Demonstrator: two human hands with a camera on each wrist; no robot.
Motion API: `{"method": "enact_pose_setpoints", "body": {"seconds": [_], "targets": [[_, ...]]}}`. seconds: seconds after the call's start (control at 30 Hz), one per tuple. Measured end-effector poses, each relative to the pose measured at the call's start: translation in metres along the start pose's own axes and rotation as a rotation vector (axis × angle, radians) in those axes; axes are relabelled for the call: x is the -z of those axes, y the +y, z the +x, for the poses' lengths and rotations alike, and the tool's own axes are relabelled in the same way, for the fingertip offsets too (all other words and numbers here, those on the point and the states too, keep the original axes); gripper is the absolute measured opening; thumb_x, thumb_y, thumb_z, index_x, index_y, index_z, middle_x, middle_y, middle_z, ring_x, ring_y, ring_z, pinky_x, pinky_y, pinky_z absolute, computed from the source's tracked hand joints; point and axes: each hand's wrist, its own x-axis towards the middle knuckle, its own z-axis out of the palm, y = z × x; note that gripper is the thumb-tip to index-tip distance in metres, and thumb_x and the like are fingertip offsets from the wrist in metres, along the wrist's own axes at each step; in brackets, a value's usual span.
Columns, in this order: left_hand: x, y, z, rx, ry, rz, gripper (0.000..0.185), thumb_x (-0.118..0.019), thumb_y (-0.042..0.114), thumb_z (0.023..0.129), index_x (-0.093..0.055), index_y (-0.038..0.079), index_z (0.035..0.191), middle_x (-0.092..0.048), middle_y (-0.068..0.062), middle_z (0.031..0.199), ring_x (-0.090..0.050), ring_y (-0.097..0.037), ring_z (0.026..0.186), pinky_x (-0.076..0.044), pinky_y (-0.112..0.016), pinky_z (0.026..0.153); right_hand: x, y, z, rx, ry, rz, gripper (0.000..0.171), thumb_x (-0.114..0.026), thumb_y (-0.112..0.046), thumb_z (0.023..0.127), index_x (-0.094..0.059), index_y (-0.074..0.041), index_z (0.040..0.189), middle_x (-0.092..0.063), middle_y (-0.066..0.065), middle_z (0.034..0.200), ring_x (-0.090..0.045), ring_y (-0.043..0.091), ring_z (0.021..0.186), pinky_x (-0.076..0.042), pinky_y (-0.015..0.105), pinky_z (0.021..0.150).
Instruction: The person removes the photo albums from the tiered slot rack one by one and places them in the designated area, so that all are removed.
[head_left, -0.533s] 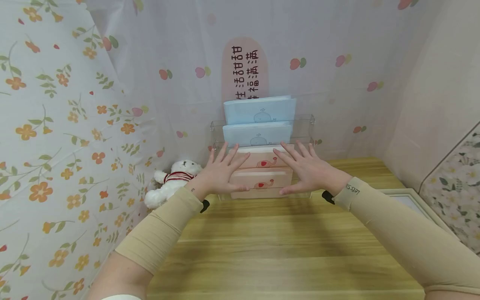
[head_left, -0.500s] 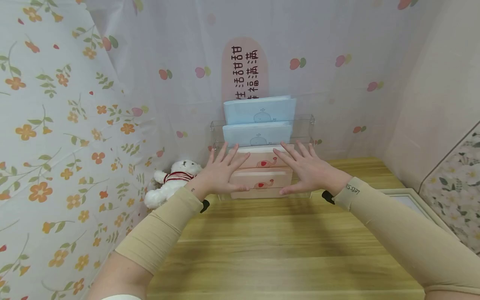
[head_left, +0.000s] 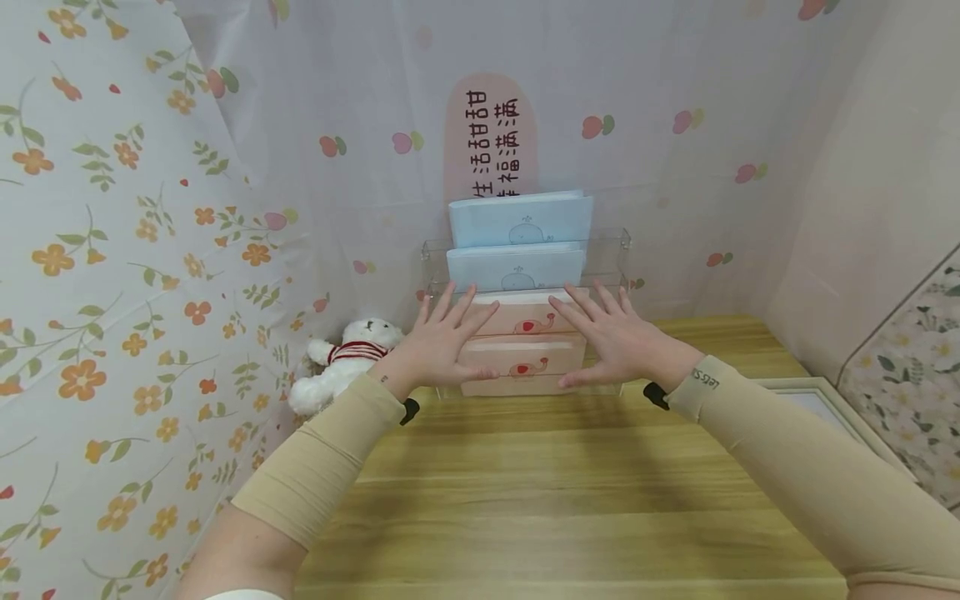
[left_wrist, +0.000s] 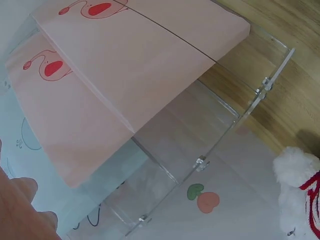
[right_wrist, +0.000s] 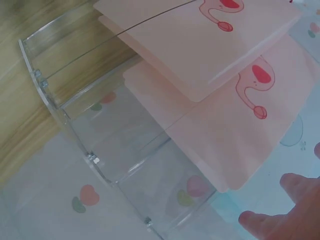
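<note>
Both hands hover with fingers spread in the head view, over a clear tiered rack [left_wrist: 201, 162] that stands against the back cloth. My left hand [head_left: 438, 348] is at the rack's left side, nearest the pink packs; it holds nothing. On the other side my right hand [head_left: 628, 343] mirrors it, also holding nothing. Between them stand a front pink pack [head_left: 491, 360] and a second pink pack [head_left: 517, 312], each with a red elephant drawing. Higher up lean a blue pack [head_left: 480, 265] and a rear blue pack [head_left: 480, 221] with whale drawings. Whether fingertips touch the packs, I cannot tell.
A white plush bear [head_left: 352, 367] in a red-striped top sits left of the rack. At the right lies a pale-framed board [head_left: 825, 396], partly behind the right forearm. The wooden table [head_left: 555, 500] extends in front; patterned cloth walls enclose the back and left.
</note>
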Motion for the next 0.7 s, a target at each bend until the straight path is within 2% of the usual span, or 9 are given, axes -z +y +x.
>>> {"method": "enact_pose_setpoints", "body": {"seconds": [0.07,0.17,0.23,0.33,0.43,0.53,0.63,0.7], "targets": [[-0.001,-0.001,-0.001,-0.001,0.015,0.000,0.100,-0.043,0.088,0.086,0.002,0.043,0.163,0.007,-0.010,0.175,0.012,-0.043,0.159,-0.005,-0.072,0.124,0.000,0.000,0.000,-0.001,0.007,0.008,0.121,-0.065,-0.084,0.075,-0.008,-0.028,0.166,-0.006,0.013,0.174,-0.006,0.057,0.155,-0.010,0.083,0.115],[-0.006,-0.002,-0.002,0.014,0.049,-0.022,0.101,-0.042,0.089,0.085,0.004,0.043,0.162,0.007,-0.009,0.175,0.012,-0.042,0.160,-0.005,-0.070,0.125,-0.003,-0.001,0.001,0.002,0.066,0.025,0.119,-0.066,-0.083,0.076,-0.008,-0.029,0.166,-0.009,0.013,0.174,-0.009,0.057,0.154,-0.017,0.080,0.116],[-0.011,-0.003,-0.003,0.034,0.087,-0.045,0.102,-0.044,0.088,0.085,0.004,0.043,0.163,0.006,-0.010,0.175,0.012,-0.041,0.160,-0.006,-0.068,0.126,-0.007,-0.002,0.003,0.016,0.136,0.041,0.117,-0.067,-0.081,0.077,-0.013,-0.027,0.166,-0.017,0.015,0.172,-0.019,0.054,0.153,-0.025,0.076,0.116],[-0.022,-0.006,-0.004,0.090,0.184,-0.111,0.103,-0.052,0.083,0.086,-0.001,0.039,0.164,0.001,-0.011,0.175,0.008,-0.040,0.160,-0.012,-0.067,0.126,-0.015,-0.004,0.004,0.019,0.252,0.085,0.109,-0.073,-0.075,0.077,-0.028,-0.022,0.162,-0.034,0.016,0.163,-0.037,0.045,0.145,-0.040,0.067,0.113],[-0.036,-0.009,-0.007,0.172,0.291,-0.217,0.103,-0.059,0.077,0.087,-0.008,0.033,0.165,-0.002,-0.011,0.175,0.003,-0.041,0.161,-0.019,-0.070,0.123,-0.024,-0.005,0.004,-0.004,0.338,0.150,0.097,-0.081,-0.065,0.076,-0.045,-0.016,0.152,-0.049,0.013,0.145,-0.051,0.033,0.123,-0.052,0.053,0.101],[-0.054,-0.013,-0.011,0.259,0.393,-0.358,0.102,-0.063,0.070,0.089,-0.008,0.031,0.166,-0.005,-0.012,0.174,-0.005,-0.040,0.161,-0.024,-0.072,0.120,-0.035,-0.005,0.005,-0.066,0.365,0.199,0.087,-0.084,-0.060,0.076,-0.052,-0.012,0.142,-0.054,0.013,0.130,-0.054,0.027,0.104,-0.055,0.046,0.090],[-0.075,-0.018,-0.015,0.320,0.476,-0.517,0.102,-0.065,0.064,0.091,-0.005,0.031,0.166,-0.011,-0.012,0.174,-0.013,-0.037,0.160,-0.024,-0.069,0.122,-0.046,-0.002,0.004,-0.142,0.339,0.243,0.085,-0.081,-0.062,0.078,-0.052,-0.011,0.140,-0.055,0.014,0.126,-0.056,0.026,0.100,-0.056,0.047,0.088],[-0.089,-0.020,-0.019,0.357,0.508,-0.613,0.100,-0.065,0.062,0.092,-0.003,0.032,0.165,-0.013,-0.009,0.173,-0.016,-0.034,0.160,-0.023,-0.065,0.124,-0.053,0.001,0.004,-0.185,0.315,0.267,0.085,-0.078,-0.064,0.080,-0.050,-0.011,0.141,-0.055,0.015,0.129,-0.058,0.028,0.105,-0.056,0.050,0.092]]}}
